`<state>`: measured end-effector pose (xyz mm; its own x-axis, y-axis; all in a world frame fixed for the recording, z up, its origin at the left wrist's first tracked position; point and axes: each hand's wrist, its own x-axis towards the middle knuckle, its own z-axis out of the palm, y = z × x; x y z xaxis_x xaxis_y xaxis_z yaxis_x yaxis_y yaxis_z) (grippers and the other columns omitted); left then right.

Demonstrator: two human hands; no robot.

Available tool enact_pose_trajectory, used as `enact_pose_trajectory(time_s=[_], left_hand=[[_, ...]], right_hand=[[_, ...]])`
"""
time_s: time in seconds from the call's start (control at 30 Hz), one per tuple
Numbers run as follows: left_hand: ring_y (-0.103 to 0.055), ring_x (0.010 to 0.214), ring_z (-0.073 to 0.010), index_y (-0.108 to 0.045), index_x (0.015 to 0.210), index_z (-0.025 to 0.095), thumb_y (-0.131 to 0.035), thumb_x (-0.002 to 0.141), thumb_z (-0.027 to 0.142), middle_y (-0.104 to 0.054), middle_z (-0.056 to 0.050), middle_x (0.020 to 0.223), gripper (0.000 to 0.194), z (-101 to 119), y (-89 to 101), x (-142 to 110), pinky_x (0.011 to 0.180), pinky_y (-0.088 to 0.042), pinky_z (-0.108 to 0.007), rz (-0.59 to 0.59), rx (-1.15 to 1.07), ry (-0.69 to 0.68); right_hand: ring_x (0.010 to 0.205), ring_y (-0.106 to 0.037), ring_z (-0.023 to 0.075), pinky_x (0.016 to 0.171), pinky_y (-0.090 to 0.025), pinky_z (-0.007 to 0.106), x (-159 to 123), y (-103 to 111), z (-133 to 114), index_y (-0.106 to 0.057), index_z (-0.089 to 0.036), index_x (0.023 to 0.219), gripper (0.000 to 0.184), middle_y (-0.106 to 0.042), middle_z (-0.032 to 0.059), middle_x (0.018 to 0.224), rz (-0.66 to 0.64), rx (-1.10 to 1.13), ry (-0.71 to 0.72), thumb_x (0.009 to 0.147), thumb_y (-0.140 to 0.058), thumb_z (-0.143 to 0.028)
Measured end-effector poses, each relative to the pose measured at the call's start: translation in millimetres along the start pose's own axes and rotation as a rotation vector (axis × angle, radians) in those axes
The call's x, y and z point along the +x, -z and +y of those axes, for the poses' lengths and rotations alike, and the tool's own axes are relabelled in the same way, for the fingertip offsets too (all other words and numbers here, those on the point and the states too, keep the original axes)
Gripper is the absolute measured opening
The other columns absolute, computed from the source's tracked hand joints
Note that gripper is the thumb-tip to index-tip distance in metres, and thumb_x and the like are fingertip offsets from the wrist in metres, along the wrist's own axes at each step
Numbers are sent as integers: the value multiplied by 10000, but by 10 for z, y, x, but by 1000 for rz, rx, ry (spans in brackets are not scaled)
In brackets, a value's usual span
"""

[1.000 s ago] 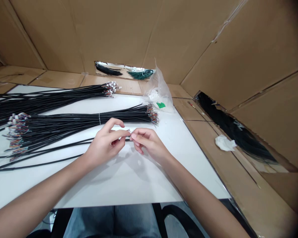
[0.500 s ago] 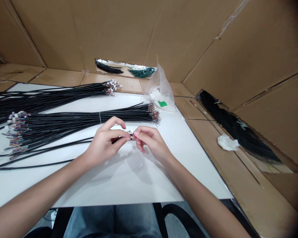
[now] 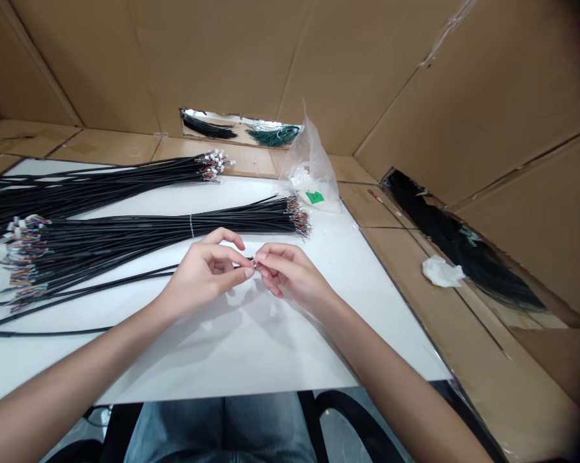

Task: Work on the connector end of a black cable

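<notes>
In front of me, my left hand (image 3: 206, 269) pinches the end of a black cable (image 3: 148, 276), its thin wires between thumb and forefinger. My right hand (image 3: 294, 273) is closed at the same spot, fingertips almost touching the left ones, on something small that the fingers mostly hide. Just beyond my hands lies a bundle of black cables (image 3: 169, 233), tied with a band (image 3: 191, 226). White connectors (image 3: 27, 225) sit at its left end, and bare coloured wire ends (image 3: 298, 217) fan out at its right.
Another black cable bundle (image 3: 140, 181) with white plugs lies farther back on the white table (image 3: 213, 366). A clear plastic bag (image 3: 314, 164) of small white parts stands behind. Cardboard walls (image 3: 232, 58) enclose the table; crumpled white plastic (image 3: 442, 271) lies at right.
The fingertips of both hands have shifted slightly and come closer together over the wire ends. The loose cable on the left has slid a little. The view has tilted slightly.
</notes>
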<state>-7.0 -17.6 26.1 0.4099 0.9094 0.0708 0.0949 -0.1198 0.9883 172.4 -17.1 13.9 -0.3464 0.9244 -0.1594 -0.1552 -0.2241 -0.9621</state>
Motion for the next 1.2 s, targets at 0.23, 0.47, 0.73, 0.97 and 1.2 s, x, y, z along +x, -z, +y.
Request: enact_pose_trajectory(time_s=[0.23,0.47,0.73,0.97,1.2], left_hand=[[-473,484,15,-714,655,120,-725,698,211,-484,-28,990,101,52,-3,4,410,-444,-150,-11,-123,93],[-471,462,20,-683,582,118,-723,665,165,-503,-23,1012,103,55,14,10,414,-404,-169,-28,-161,176],[-484,473,1,-707,601,135,-707,671,153,-522,-30,1020,73,47,15,-8,448,-413,-200,-59,-182,174],[-465,457,0,-694,570,124,-718,655,193,-518,-32,972,111,73,-10,-4,416,-386,-198,-61,-147,263],[-463,487,-33,-665,526,124,-706,654,208,-547,-42,896,158,52,-6,6,427,-361,-212,-81,-191,292]], right_hand=[[330,-405,37,306,-263,168,9,7,20,-598,-135,634,203,-494,-57,493,-62,95,-63,739,-669,-294],[338,-411,31,313,-265,165,-16,1,-1,-590,-130,619,159,-502,-57,521,-112,227,-79,678,-698,-230],[348,-410,37,325,-275,174,-17,-4,-2,-584,-135,619,182,-488,-60,507,-112,198,-65,712,-687,-253],[342,-403,45,327,-259,182,-33,-14,-24,-582,-141,603,193,-492,-53,485,-109,108,-46,705,-678,-274],[353,-397,58,342,-266,186,-33,25,21,-566,-157,650,215,-483,-51,473,-155,33,-17,773,-642,-316]])
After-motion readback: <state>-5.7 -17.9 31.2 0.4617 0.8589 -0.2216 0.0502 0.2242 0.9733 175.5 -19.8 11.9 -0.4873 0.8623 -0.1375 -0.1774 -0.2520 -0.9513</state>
